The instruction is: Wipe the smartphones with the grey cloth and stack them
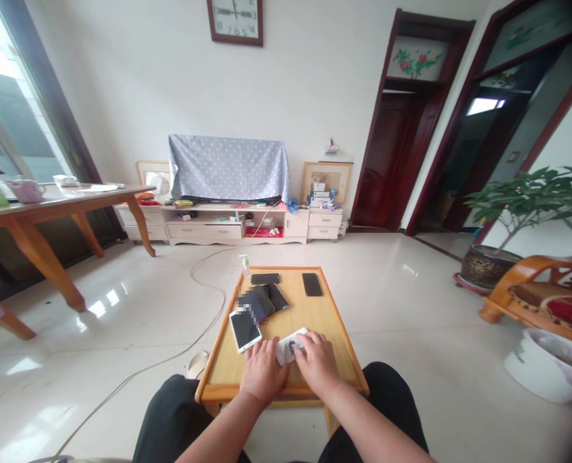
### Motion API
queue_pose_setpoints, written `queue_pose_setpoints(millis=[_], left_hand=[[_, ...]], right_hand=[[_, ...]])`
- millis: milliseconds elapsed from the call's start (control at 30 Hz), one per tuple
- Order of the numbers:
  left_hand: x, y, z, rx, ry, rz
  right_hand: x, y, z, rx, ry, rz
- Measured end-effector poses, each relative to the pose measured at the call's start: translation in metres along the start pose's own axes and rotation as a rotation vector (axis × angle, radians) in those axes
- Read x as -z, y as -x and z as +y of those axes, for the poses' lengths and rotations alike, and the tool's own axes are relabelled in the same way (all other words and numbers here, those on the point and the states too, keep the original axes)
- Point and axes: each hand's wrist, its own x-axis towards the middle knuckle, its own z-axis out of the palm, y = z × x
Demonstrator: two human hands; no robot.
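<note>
Both hands meet over the near part of the small light-wood surface with an orange-brown rim [315, 316], and between them lies a flat white rectangular thing with a grey patch [290, 347]. The left hand [264, 370] has its grip closed on one end, the right hand [317, 363] on the other. Handling it well would probably mean light, even pressure from both sides, kept low — and the left knuckles clear of the white-framed phone with a dark screen [246, 329] just beside them. Farther up lie a black phone [312, 284], dark flat items partly blurred [277, 297] and a clear pump bottle [246, 269]. Beyond — a glossy tiled floor [387, 302], a pale low cabinet [204, 230] under a spotted blue-grey cloth [228, 167], and a leafy potted plant [512, 206].
</note>
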Motion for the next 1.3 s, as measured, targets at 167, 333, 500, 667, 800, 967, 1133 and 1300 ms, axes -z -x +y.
queue_pose_setpoints(millis=[167,333,500,667,800,967,1133,1300], left_hand=[[0.002,0.001,-0.001,-0.008,0.012,-0.011],[0.003,0.001,0.0,0.01,0.003,-0.023],[0.002,0.001,-0.001,0.007,0.005,-0.03],[0.001,0.001,-0.003,0.008,0.012,-0.018],[-0.001,0.002,-0.002,0.008,0.024,-0.013],[-0.001,0.001,-0.002,0.035,0.03,-0.025],[-0.001,0.0,-0.004,0.061,0.044,-0.04],[-0.003,0.002,-0.006,0.055,0.041,-0.024]], right_hand=[[0.006,-0.013,-0.01,-0.098,-0.212,-0.067],[0.01,-0.02,0.003,-0.233,-0.378,-0.103],[0.014,-0.022,0.019,-0.295,-0.342,-0.065],[0.018,-0.011,0.012,-0.191,-0.189,0.009],[0.007,0.017,-0.004,0.073,0.0,-0.154],[0.0,0.016,-0.001,0.085,0.124,-0.314],[0.0,0.002,-0.011,0.071,0.142,-0.323],[0.0,0.008,-0.024,0.325,-0.029,-0.422]])
